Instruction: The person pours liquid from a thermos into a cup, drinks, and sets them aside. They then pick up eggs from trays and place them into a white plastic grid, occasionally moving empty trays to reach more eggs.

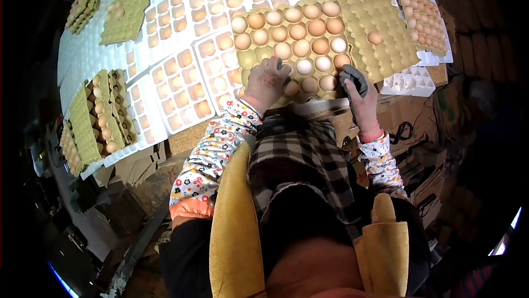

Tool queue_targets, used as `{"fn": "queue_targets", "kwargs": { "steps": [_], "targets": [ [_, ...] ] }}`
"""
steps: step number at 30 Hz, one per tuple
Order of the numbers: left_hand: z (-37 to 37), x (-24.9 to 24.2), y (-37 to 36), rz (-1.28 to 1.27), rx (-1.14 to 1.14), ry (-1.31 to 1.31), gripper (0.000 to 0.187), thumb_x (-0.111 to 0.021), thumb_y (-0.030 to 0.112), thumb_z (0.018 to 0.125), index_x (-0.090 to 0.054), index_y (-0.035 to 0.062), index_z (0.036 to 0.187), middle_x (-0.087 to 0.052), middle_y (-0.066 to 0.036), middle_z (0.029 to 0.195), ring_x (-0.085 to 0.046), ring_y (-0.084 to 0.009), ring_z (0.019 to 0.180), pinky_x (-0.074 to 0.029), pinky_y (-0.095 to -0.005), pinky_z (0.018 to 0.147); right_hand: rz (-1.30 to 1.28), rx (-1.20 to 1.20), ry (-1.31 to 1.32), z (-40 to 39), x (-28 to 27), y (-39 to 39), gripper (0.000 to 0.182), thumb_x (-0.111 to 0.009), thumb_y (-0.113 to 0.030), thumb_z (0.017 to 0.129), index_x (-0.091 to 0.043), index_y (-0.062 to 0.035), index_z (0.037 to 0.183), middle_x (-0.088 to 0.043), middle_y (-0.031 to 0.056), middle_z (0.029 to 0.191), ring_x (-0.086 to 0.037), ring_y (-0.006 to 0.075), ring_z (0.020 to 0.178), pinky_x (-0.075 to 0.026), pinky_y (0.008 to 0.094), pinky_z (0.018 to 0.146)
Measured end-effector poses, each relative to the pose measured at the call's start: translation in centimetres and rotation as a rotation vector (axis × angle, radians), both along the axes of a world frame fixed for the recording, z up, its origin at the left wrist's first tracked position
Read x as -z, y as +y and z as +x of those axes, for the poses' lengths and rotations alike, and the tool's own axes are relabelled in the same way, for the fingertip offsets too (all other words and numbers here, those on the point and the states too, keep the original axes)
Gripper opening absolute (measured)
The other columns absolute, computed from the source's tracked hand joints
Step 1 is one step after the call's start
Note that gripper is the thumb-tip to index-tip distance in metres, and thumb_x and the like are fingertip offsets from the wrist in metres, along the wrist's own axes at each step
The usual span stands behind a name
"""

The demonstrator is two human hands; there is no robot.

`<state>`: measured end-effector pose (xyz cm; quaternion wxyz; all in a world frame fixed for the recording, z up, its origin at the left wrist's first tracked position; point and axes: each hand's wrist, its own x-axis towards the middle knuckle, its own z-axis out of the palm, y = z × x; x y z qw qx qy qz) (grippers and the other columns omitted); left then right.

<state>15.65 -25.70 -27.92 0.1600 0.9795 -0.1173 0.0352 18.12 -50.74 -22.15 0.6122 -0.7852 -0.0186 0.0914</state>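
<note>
A pulp egg tray (pixel 249 58) filled with many brown and white eggs (pixel 298 32) lies in front of me; a few cups at its left are bare. My left hand (pixel 267 82), in a pinkish glove with dark fingertips, is over the tray's lower left, fingers curled down. What they hold, if anything, is hidden. At the tray's lower right corner is my right hand (pixel 361 95), gloved alike, its fingers bent in beside a brown egg (pixel 341 61). Whether it grips anything does not show.
White plastic trays of eggs (pixel 181 88) spread across the table. To the right lie a pulp tray with two eggs (pixel 386 50) and a fuller stack (pixel 423 20). Upright egg-filled trays (pixel 102 113) stand left. A white carton (pixel 408 82) sits near the right table edge.
</note>
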Motion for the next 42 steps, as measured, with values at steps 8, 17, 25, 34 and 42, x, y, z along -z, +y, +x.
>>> {"fn": "queue_targets", "kwargs": {
  "steps": [8, 17, 25, 34, 42],
  "targets": [
    [-0.3, -1.2, 0.4, -0.223, -0.103, 0.04, 0.014, -0.066, 0.024, 0.079, -0.065, 0.0103, 0.082, -0.059, -0.012, 0.089, -0.06, -0.031, 0.083, -0.051, -0.0414, 0.072, -0.177, -0.179, -0.079, 1.5, -0.9, 2.8, 0.03, -0.066, -0.014, 0.09, -0.063, 0.0016, 0.116, -0.069, 0.0087, 0.1, -0.063, 0.0144, 0.091, -0.049, 0.0277, 0.084],
    [2.1, -1.3, 6.2, -0.598, -0.156, 0.275, 0.033, -0.069, 0.024, 0.078, -0.065, 0.0036, 0.104, -0.066, -0.017, 0.093, -0.062, -0.0356, 0.088, -0.05, -0.0438, 0.08, -0.123, -0.28, 0.009, 3.7, 0.3, 8.1, 0.034, -0.065, -0.016, 0.092, -0.06, 0.0028, 0.12, -0.068, 0.0075, 0.106, -0.063, 0.0135, 0.094, -0.049, 0.0271, 0.086],
    [-0.4, -0.5, 3.5, -0.436, -0.024, 0.149, 0.033, -0.07, 0.025, 0.08, -0.063, 0.0075, 0.107, -0.061, -0.016, 0.094, -0.063, -0.0368, 0.087, -0.051, -0.0466, 0.076, -0.076, 0.011, 0.055, 0.0, 0.8, 4.6, 0.032, -0.065, -0.009, 0.09, -0.061, 0.0035, 0.119, -0.068, 0.0081, 0.103, -0.063, 0.0124, 0.093, -0.049, 0.0268, 0.086],
    [1.7, -1.1, 1.3, -0.28, -0.017, 0.407, 0.028, -0.07, 0.029, 0.076, -0.066, 0.0066, 0.093, -0.062, -0.018, 0.098, -0.062, -0.0378, 0.092, -0.05, -0.046, 0.078, -0.085, -0.07, -0.016, 1.2, 1.2, 5.3, 0.034, -0.068, -0.017, 0.088, -0.063, 0.0017, 0.116, -0.068, 0.0116, 0.096, -0.064, 0.0195, 0.089, -0.049, 0.0302, 0.083],
    [2.6, -6.1, 9.6, -0.316, -0.198, 0.361, 0.024, -0.065, 0.031, 0.079, -0.068, 0.008, 0.087, -0.064, -0.016, 0.095, -0.062, -0.0334, 0.096, -0.048, -0.0436, 0.086, -0.065, -0.206, 0.056, 3.4, 1.9, 6.6, 0.035, -0.064, -0.015, 0.091, -0.06, 0.0032, 0.121, -0.067, 0.0101, 0.111, -0.061, 0.0172, 0.1, -0.047, 0.0296, 0.091]
  ]
}}
